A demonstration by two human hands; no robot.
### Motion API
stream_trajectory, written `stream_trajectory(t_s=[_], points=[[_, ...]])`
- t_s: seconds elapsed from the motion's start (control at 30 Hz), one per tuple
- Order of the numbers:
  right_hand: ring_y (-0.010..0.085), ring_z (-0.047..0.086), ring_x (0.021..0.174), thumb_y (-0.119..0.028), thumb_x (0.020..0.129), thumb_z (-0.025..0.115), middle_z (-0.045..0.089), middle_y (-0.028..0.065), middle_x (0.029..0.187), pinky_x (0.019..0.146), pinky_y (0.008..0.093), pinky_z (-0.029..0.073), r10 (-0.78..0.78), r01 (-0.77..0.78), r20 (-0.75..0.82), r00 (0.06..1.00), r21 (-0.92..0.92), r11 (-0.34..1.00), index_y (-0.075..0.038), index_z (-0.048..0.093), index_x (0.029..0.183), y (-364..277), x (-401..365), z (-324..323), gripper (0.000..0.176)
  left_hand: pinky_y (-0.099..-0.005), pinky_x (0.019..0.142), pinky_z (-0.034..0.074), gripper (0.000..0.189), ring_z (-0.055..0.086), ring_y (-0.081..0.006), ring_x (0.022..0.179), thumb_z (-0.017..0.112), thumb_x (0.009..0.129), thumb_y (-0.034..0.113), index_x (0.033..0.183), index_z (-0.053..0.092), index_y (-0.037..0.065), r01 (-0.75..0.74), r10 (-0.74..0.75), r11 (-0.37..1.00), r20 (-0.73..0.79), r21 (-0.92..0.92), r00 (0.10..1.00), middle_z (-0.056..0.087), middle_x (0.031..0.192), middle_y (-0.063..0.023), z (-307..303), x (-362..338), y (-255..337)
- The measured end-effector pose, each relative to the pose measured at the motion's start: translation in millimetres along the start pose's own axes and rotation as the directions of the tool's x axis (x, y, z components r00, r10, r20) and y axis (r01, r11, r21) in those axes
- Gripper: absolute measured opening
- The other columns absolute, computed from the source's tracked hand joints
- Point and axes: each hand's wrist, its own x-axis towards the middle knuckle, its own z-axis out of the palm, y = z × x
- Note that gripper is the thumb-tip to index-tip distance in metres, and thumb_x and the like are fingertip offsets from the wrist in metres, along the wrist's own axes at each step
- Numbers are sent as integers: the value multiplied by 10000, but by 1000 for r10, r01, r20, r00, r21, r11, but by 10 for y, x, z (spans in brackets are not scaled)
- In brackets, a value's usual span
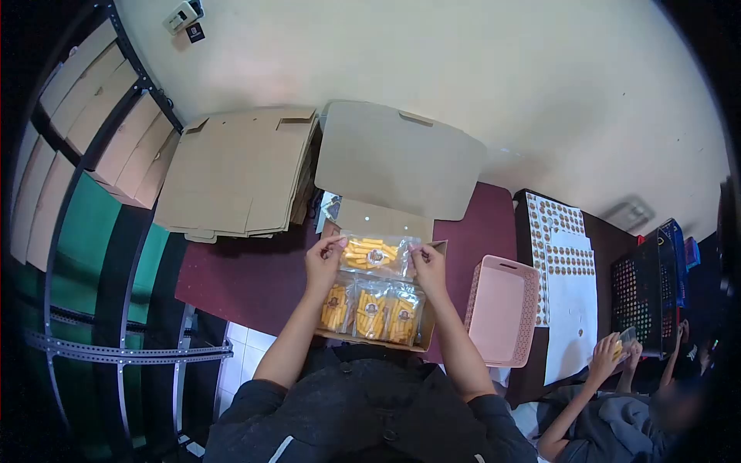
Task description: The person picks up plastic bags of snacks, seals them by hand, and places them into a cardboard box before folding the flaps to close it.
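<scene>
Box (386, 220) status: open on the table (247, 282), with the lid (397, 158) folded back toward the wall. The near row (371, 309) is filled: three packs lie side by side, touching one another, labels up.

The far strip of the box has nothing settled in it. A fourth packet (373, 255) is held just above that strip, turned crosswise to the near row.

Judged from this layout, filling is well past the halfway mark. The free strip looks about right for the one crosswise packet, though its floor is hidden. Seating that packet and shutting the lid are not yet done.

Grip:
- Left hand (324, 262): thumb and forefinger pinched narrow on the packet's upper left corner.
- Right hand (430, 266): the same narrow pinch on the upper right corner; the other fingers are curled.

Packet appearance: clear film pouch, flat and pulled taut between the two pinches. It is filled with yellow-orange sticks lying along its length. A small round dark label sits at the centre. The film catches glare, so no print can be read.

Surroundings: flat cartons (239, 170) are stacked to the left of the box. A pink basket (502, 312) stands just to its right. Further right, another person's hand (606, 359) holds a similar small pouch.
</scene>
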Motion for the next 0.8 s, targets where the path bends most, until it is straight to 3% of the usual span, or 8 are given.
stream_trajectory(t_s=[0.1, 0.17, 0.2, 0.3, 0.33, 0.43, 0.57, 0.8], points=[[50, 480, 542, -159, 869, 565, 549, 2, 615, 482, 205, 370, 40, -41, -9, 999, -96, 995, 3, 627, 808, 103, -58, 27, 184, -184, 467, 307, 189, 398, -14, 539, 651, 813, 176, 902, 640, 10, 55, -56, 998, 10, 34, 998, 491, 621, 55, -36, 1, -275], [51, 440, 527, -179, 851, 584, 514, -2, 561, 471, 223, 337, -79, 59, -44, 996, -344, 937, 32, 622, 786, 76, -78, 65, 224, -193, 474, 308, 166, 393, -25, 541, 640, 819, 174, 891, 635, 25, 98, -99, 992, 5, 77, 995, 479, 606, 47, -45, -4, -329], [63, 416, 518, -196, 833, 597, 485, 16, 526, 463, 246, 322, -90, 59, -58, 994, -397, 916, 48, 618, 781, 133, -48, 73, 250, -208, 486, 325, 147, 400, -40, 546, 628, 826, 171, 885, 629, 36, 47, -44, 976, -17, 214, 999, 473, 590, 40, -38, -5, -305], [76, 419, 511, -188, 827, 599, 493, 48, 532, 462, 261, 335, -118, 74, -66, 991, -467, 881, 43, 622, 805, 261, -38, 67, 233, -223, 502, 343, 139, 414, -50, 562, 621, 828, 164, 896, 625, 43, 51, -52, 983, 1, 175, 999, 484, 587, 31, -33, 19, -431], [109, 422, 496, -201, 824, 597, 492, 81, 532, 466, 285, 348, -146, 89, -80, 986, -489, 868, 47, 620, 816, 322, -26, 78, 250, -224, 493, 357, 148, 433, -50, 550, 616, 828, 151, 890, 617, 16, -18, 14, 957, 16, 288, 1000, 517, 601, 18, -57, 37, -488], [143, 425, 489, -213, 828, 589, 500, 97, 538, 476, 304, 357, -193, 132, -69, 979, -504, 854, 50, 616, 832, 391, -42, 78, 264, -219, 477, 365, 162, 445, -53, 522, 615, 820, 137, 867, 610, -17, 116, -122, 989, 63, 86, 991, 543, 616, 4, -45, 11, -632], [164, 430, 499, -224, 840, 570, 498, 113, 545, 493, 324, 368, 20, 25, 71, 997, -577, 817, 50, 600, 814, 407, -100, 14, 277, -215, 485, 380, 194, 477, -51, 539, 621, 806, 138, 890, 600, -36, 81, -102, 974, 92, 213, 991, 573, 640, -9, -141, -1, -778], [197, 493, 522, -232, 856, 542, 544, 139, 592, 522, 332, 400, 58, 37, 136, 989, -611, 791, 45, 593, 858, 577, -91, 4, 282, -279, 596, 445, 214, 551, -132, 649, 608, 811, 143, 949, 592, -19, 33, -59, 959, 84, 281, 995, 619, 764, -91, -119, 1, -727]])
